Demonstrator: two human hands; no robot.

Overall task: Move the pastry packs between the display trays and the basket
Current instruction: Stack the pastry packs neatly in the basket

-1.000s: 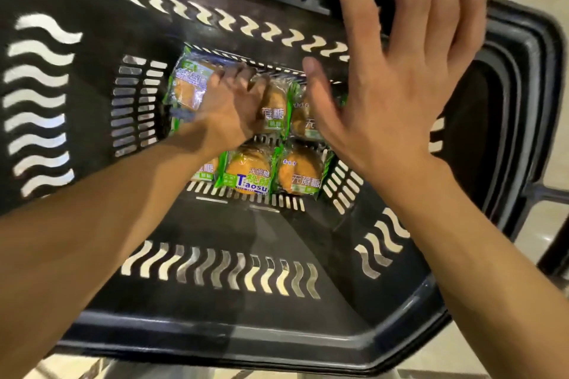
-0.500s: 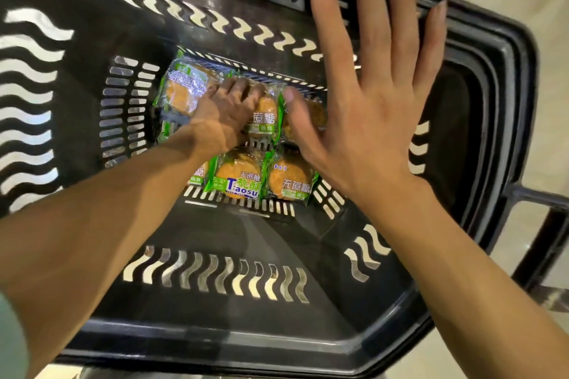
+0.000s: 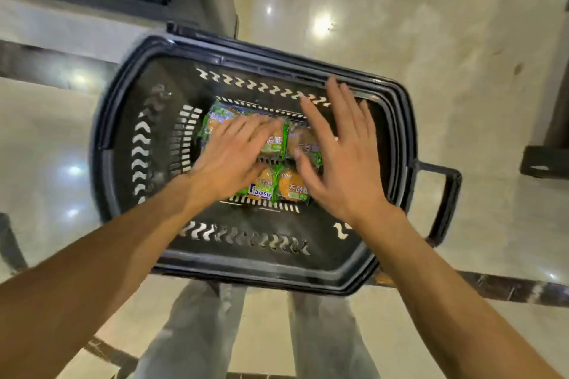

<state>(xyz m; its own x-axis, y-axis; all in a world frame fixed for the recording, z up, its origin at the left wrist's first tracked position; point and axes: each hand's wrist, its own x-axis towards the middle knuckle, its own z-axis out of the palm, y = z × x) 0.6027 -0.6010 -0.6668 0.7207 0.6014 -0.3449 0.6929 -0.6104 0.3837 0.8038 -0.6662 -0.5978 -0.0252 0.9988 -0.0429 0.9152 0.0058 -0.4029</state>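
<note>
Both arms reach forward and down over a black basket (image 3: 129, 120) that sits on the shiny pale floor (image 3: 462, 71); the left hand (image 3: 234, 157) is low over the middle of the basket, palm down, its fingers straight and blurry, pointing to the far right; its grip is loose and apart, and it holds nothing; the picture does not show if the fingers touch the packs under them; the right hand (image 3: 341, 157) is a bit higher, palm down, with its fingers spread wide and pointing to the far wall of the basket; its grip is wide apart too, and it holds nothing; the pastry packs (image 3: 277, 184) lie flat on the bottom of the basket, close together in two rows; they are green wrappers with round golden cakes inside; one near pack has blue letters on it; both hands cover part of the packs, so the count is hard to tell; the basket has wavy holes in its walls and a dark handle (image 3: 446, 200) sticking out on the right; the person's legs in grey trousers (image 3: 197, 332) stand just below the near rim; a dark stripe (image 3: 508, 288) runs across the floor.
</note>
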